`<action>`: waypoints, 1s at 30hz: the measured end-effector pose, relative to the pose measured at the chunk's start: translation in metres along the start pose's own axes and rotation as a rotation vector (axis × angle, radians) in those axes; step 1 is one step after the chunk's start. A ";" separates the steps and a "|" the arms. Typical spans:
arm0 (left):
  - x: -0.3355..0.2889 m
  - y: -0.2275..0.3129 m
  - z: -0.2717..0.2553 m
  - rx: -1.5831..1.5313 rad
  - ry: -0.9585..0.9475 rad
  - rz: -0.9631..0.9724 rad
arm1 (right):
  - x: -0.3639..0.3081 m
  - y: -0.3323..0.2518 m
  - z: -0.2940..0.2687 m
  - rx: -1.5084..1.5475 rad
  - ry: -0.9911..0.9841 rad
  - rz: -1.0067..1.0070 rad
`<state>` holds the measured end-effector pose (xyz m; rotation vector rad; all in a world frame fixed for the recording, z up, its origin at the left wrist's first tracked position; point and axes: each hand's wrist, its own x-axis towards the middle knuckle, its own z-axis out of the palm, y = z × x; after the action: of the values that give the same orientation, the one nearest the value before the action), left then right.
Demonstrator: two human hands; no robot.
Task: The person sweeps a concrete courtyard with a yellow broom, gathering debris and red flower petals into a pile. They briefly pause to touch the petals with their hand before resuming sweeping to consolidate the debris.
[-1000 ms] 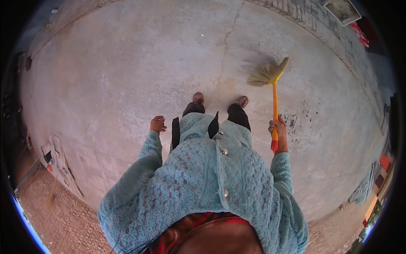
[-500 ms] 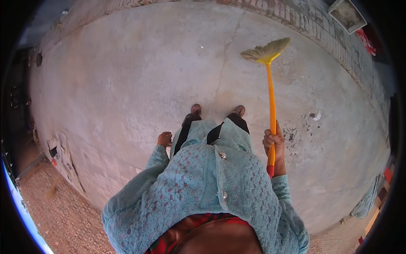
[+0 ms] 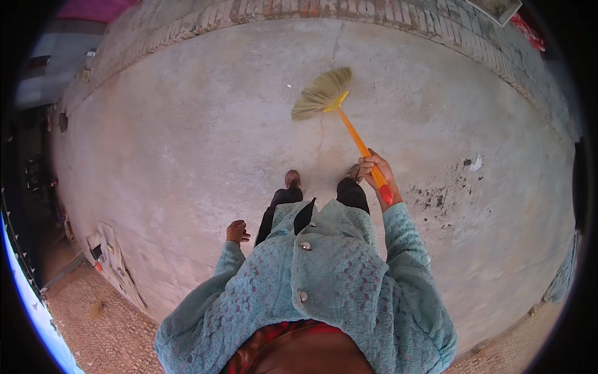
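Note:
In my right hand (image 3: 381,167) is a broom (image 3: 352,131) with an orange handle, a red end cap and a yellow collar. The fingers wrap round the handle close to the cap. Its fan of pale straw bristles (image 3: 324,93) points away from me, over the concrete floor (image 3: 205,124) ahead of my feet. Whether the bristle tips touch the floor I cannot tell. At my left side hangs my left hand (image 3: 237,231), its fingers loosely curled and slightly apart, with nothing seen in it.
Dark crumbs of debris (image 3: 440,201) and a white scrap (image 3: 476,163) lie on the floor at right. A low brick edging (image 3: 274,11) curves along the far side. At the left edge lies a pale, flat, crumpled item (image 3: 113,257) beside brick paving (image 3: 103,321).
The broom head has swung left and slightly nearer, and the handle now slants. My right hand has moved forward and left with it. The left hand stays low at my side.

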<state>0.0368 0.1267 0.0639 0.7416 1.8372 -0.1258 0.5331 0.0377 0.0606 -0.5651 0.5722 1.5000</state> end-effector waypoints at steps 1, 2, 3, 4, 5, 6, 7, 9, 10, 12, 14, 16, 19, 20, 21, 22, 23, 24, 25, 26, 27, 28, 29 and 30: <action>0.005 -0.003 0.001 0.012 -0.018 0.008 | -0.016 -0.012 -0.017 -0.012 0.018 -0.061; 0.006 -0.002 0.004 0.020 -0.032 0.015 | -0.034 -0.024 -0.034 -0.025 0.039 -0.122; 0.009 0.002 0.009 0.030 -0.048 0.025 | -0.054 -0.035 -0.047 -0.030 0.063 -0.174; 0.011 0.007 0.014 0.039 -0.062 0.035 | -0.073 -0.046 -0.055 -0.035 0.087 -0.223; 0.009 0.015 0.020 0.045 -0.074 0.041 | -0.091 -0.058 -0.057 -0.029 0.093 -0.245; 0.015 0.017 0.024 0.080 -0.087 0.062 | -0.107 -0.068 -0.055 -0.021 0.098 -0.266; 0.016 0.023 0.028 0.100 -0.096 0.088 | -0.121 -0.073 -0.049 -0.052 0.144 -0.321; 0.020 0.032 0.033 0.116 -0.119 0.120 | -0.144 -0.073 -0.032 -0.110 0.277 -0.431; 0.024 0.035 0.033 0.108 -0.127 0.126 | -0.150 -0.067 -0.026 -0.135 0.304 -0.453; 0.026 0.044 0.035 0.104 -0.132 0.133 | -0.167 -0.049 -0.012 -0.187 0.357 -0.501; 0.018 0.055 0.039 0.120 -0.126 0.132 | -0.181 -0.025 0.000 -0.181 0.339 -0.459; 0.022 0.055 0.038 0.096 -0.147 0.120 | -0.194 -0.006 0.006 -0.152 0.234 -0.411; 0.024 0.055 0.039 0.115 -0.141 0.108 | -0.190 0.023 0.015 -0.057 0.145 -0.301; 0.025 0.056 0.039 0.133 -0.145 0.112 | -0.186 0.029 0.015 -0.018 0.120 -0.269; 0.021 0.061 0.042 0.149 -0.152 0.112 | -0.179 0.034 0.015 0.013 0.133 -0.237; 0.019 0.064 0.043 0.166 -0.154 0.112 | -0.169 0.037 0.010 0.047 0.133 -0.188; 0.021 0.065 0.045 0.189 -0.156 0.125 | -0.160 0.041 0.004 0.037 0.097 -0.140; 0.022 0.068 0.046 0.174 -0.155 0.132 | -0.151 0.044 -0.002 0.024 0.057 -0.088; 0.022 0.071 0.047 0.159 -0.151 0.137 | -0.146 0.046 -0.011 0.054 0.075 -0.062; 0.022 0.074 0.050 0.144 -0.147 0.141 | -0.142 0.047 -0.020 0.084 0.092 -0.036; 0.021 0.076 0.048 0.148 -0.130 0.145 | -0.137 0.050 -0.027 0.117 0.103 0.002; 0.020 0.078 0.048 0.161 -0.134 0.142 | -0.138 0.048 -0.033 0.084 0.203 -0.040; 0.020 0.082 0.051 0.175 -0.139 0.138 | -0.144 0.043 -0.043 0.050 0.304 -0.080; 0.019 0.085 0.053 0.185 -0.139 0.131 | -0.150 0.037 -0.054 0.014 0.404 -0.114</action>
<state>0.1220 0.1799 0.0484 0.9562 1.6543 -0.2589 0.4971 -0.1102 0.1205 -0.8847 0.8460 1.2780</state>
